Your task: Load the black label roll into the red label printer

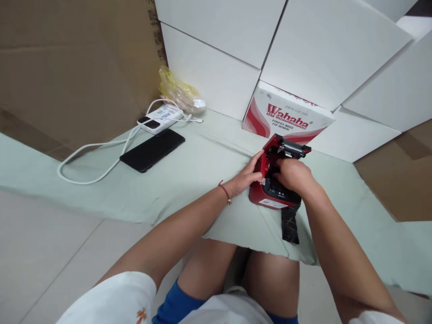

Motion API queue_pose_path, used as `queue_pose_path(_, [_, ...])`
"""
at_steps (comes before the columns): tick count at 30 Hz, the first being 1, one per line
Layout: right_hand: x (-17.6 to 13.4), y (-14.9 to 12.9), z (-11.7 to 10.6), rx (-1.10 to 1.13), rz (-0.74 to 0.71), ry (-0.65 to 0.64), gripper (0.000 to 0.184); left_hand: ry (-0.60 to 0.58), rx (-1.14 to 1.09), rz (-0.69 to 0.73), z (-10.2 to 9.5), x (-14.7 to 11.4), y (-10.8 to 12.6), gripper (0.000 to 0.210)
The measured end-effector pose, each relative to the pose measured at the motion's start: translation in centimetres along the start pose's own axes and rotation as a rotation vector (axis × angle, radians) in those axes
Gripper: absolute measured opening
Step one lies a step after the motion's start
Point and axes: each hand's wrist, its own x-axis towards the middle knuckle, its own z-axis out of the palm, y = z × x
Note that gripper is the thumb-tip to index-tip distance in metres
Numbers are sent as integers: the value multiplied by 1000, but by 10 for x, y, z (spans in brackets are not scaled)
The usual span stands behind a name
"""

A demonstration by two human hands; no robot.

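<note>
A small red and black label printer [275, 192] sits on the green cloth with its lid [290, 147] raised, showing a roller along the lid's edge. My left hand [249, 174] grips the printer's left side, fingers along the red wall and thumb near the front corner. Inside the open compartment are the curled fingers of my right hand [293, 174]; the fingertips and whatever they hold are hidden. A white label is stuck on the printer's front. Below its right corner, a strip of black tape [290, 227] lies on the cloth.
Behind the printer leans a red and white Wahaha carton [286, 110]. To the left lie a black phone [153, 150], a white power bank [164, 118] with a white cable [97, 180], and a yellowish plastic bag [180, 92]. White boxes [216, 58] and brown cardboard [77, 67] wall the table.
</note>
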Motion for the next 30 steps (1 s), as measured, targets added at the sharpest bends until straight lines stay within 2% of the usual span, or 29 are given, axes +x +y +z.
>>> queue_pose_path(3, [-38, 26, -12, 135, -39, 79, 35, 14, -15, -2, 1, -1, 2, 108])
queue_pose_path(7, [-91, 94, -15, 486, -132, 162, 42, 8, -48, -27, 2, -2, 3, 107])
queue_pose_path(10, [-104, 143, 5, 512, -93, 60, 46, 11, -68, -23, 2, -2, 4, 107])
queue_pose_path(13, [-95, 165, 40, 458, -42, -53, 33, 11, -86, -17, 3, -1, 3, 107])
queue_pose_path(16, [-81, 161, 75, 415, -14, -48, 20, 19, -85, -3, 3, 0, 3, 108])
queue_pose_path(20, [-73, 137, 101, 387, 30, 112, 35, 25, -93, -5, 4, -1, 4, 108])
queue_pose_path(22, [-73, 123, 108, 383, 1, 159, 40, 23, -99, -8, 4, -1, 5, 106])
queue_pose_path(26, [-72, 95, 119, 364, -93, 143, 41, 36, -102, -6, 4, -1, 5, 106])
queue_pose_path(28, [-75, 90, 118, 347, -108, 125, 42, 30, -104, -8, 4, -1, 4, 106])
queue_pose_path(30, [-85, 94, 106, 348, -148, 86, 40, 16, -112, -13, 3, 0, 2, 106])
